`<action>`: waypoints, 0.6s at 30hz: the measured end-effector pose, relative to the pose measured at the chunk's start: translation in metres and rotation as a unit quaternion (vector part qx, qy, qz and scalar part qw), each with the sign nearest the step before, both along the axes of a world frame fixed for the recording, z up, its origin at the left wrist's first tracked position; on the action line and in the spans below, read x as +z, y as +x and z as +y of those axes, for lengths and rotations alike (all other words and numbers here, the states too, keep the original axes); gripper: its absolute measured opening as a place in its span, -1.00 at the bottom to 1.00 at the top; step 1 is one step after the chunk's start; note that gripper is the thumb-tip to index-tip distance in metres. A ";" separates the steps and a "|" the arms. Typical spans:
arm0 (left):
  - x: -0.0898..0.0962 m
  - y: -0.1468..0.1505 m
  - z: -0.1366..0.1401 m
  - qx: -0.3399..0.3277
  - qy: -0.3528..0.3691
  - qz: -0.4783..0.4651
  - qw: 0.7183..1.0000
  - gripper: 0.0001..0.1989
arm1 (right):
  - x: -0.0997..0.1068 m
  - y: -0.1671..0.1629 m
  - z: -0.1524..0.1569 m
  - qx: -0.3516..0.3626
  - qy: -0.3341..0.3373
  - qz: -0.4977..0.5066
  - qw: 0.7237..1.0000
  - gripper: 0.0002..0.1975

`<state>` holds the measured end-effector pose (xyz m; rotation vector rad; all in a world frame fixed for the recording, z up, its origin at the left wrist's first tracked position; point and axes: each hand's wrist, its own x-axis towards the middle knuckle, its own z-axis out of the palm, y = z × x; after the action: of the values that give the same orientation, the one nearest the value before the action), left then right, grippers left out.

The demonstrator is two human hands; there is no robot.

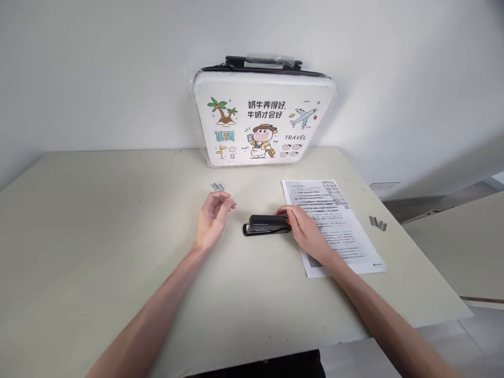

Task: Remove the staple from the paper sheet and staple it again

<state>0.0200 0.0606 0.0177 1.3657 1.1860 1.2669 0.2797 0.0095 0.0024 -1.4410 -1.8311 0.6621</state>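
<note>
A black stapler [268, 223] lies on the pale table, its jaw end pointing left. My right hand [302, 227] is closed around the stapler's right end, where a bit of orange shows. To the left of it, my left hand [214, 212] hovers over the table with loosely curled fingers and nothing in them, apart from the stapler. Just beyond the left hand lie a few short strips of grey staples [217, 186]. A printed sheet of paper [346, 241] rests under and beyond my right wrist, partly covered by the hand and forearm.
At the back of the table, a white case [240, 115] with cartoon prints and a black handle stands upright near the wall. Several more staple strips [378, 223] lie by the table's right edge. Another light surface [460, 241] is beyond a gap on the right.
</note>
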 end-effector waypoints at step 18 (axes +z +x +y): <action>0.001 -0.004 0.006 -0.008 0.016 0.053 0.998 -0.65 | 0.003 -0.001 -0.008 0.035 0.029 -0.054 0.998 -0.72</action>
<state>0.0159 0.0663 0.0189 1.4788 1.2299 1.2183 0.2791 0.0010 0.0058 -1.4030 -1.9754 0.5697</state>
